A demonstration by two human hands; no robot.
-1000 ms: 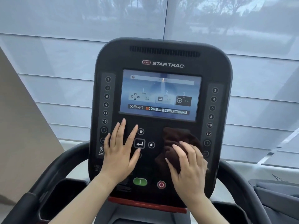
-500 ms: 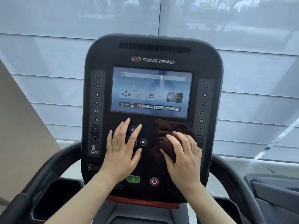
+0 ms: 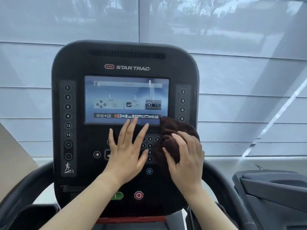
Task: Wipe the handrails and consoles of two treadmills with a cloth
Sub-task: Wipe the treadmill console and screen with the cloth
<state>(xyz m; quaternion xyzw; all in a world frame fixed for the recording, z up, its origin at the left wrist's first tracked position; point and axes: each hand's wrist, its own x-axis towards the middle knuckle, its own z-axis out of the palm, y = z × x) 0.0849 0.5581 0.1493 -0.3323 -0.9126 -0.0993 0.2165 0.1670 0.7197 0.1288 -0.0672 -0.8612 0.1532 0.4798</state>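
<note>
A black treadmill console (image 3: 79, 63) fills the middle of the view, with a lit screen (image 3: 126, 98) and number buttons down both sides. My left hand (image 3: 127, 150) lies flat and spread on the keypad below the screen, its fingertips touching the screen's lower edge. My right hand (image 3: 184, 161) presses a dark brown cloth (image 3: 172, 130) against the console's right side, by the lower right number buttons. Curved black handrails run out from the console's left (image 3: 31, 181) and right (image 3: 221, 183) sides.
A second treadmill's grey console (image 3: 272, 186) shows at the lower right. Behind are window blinds (image 3: 232, 80). A beige panel (image 3: 13, 161) stands at the left edge. A green start button (image 3: 120, 195) and a red stop button (image 3: 138, 195) sit low on the console.
Both hands have slid up and to the right on the console. The cloth has gone from below the screen to the right edge. The left hand now reaches the screen's lower edge.
</note>
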